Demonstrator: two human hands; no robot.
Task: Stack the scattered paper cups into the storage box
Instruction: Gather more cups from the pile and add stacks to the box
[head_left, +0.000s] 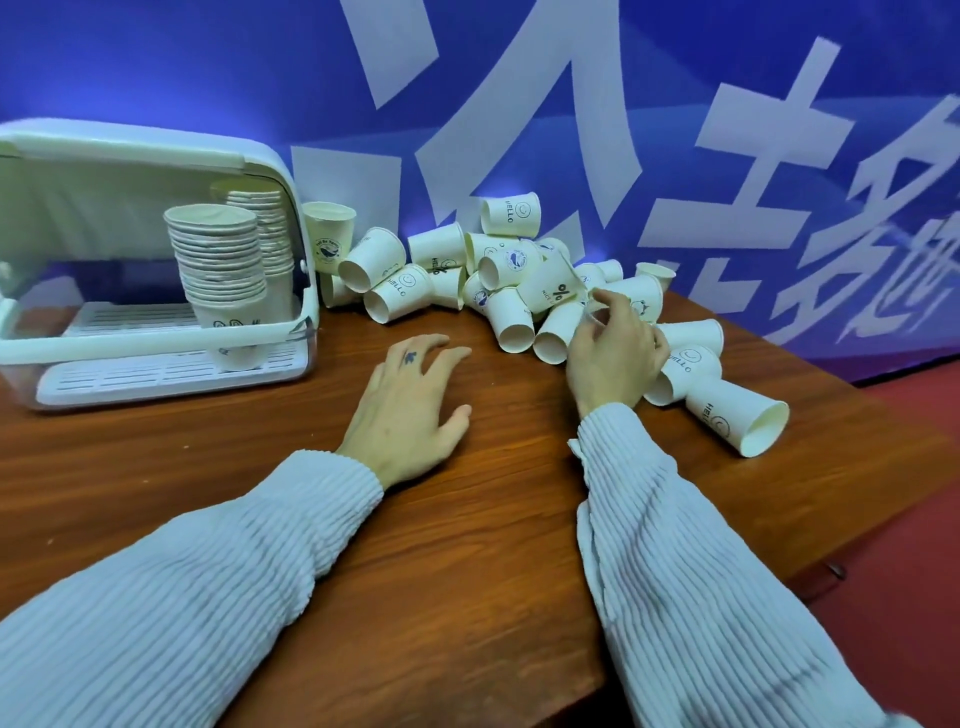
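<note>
Several white paper cups (511, 283) lie tumbled in a pile at the back of the wooden table (467, 519), most on their sides. One stray paper cup (737, 415) lies nearest the right edge. The white storage box (156, 338) stands at the left with its lid raised. Inside it are a tall cup stack (218, 260) and a second cup stack (267, 228) behind. My left hand (410, 405) rests flat on the table, fingers spread, holding nothing. My right hand (615, 353) is in the pile with fingers curled among cups; whether it grips one is unclear.
A blue banner with large white characters (571, 130) rises right behind the cups. The table's right edge runs diagonally close to the outer cups, with red floor (893, 519) beyond. One upright cup (330, 234) stands beside the box.
</note>
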